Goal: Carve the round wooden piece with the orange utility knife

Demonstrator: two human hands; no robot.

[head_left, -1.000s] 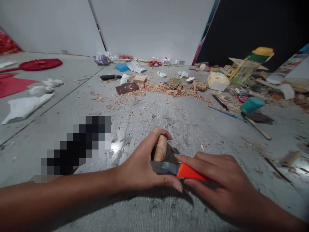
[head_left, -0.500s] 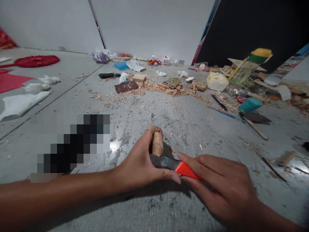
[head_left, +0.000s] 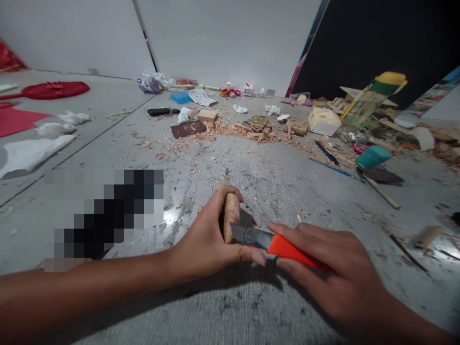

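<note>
In the lower middle of the head view, my left hand [head_left: 212, 235] is closed around a small rounded piece of wood [head_left: 232, 213] that stands on end, its surface carved. My left thumb stretches along below the blade. My right hand [head_left: 334, 273] grips a utility knife [head_left: 291, 249] with an orange handle and a grey metal blade. The blade's tip meets the right side of the wood near its lower end. Part of the wood is hidden behind my left fingers.
Wood shavings [head_left: 230, 128] lie heaped ahead, with a wood block [head_left: 207, 116] and brown sandpaper [head_left: 187, 129]. A teal container [head_left: 373, 156], a blue brush [head_left: 334, 167] and a clear jar with a yellow-green lid [head_left: 388, 84] are at right. White tissues [head_left: 32, 151] lie left.
The knife and my right hand have shifted slightly right, baring more of the blade and the wood's lower end. My left hand and the wood have tilted a little.
</note>
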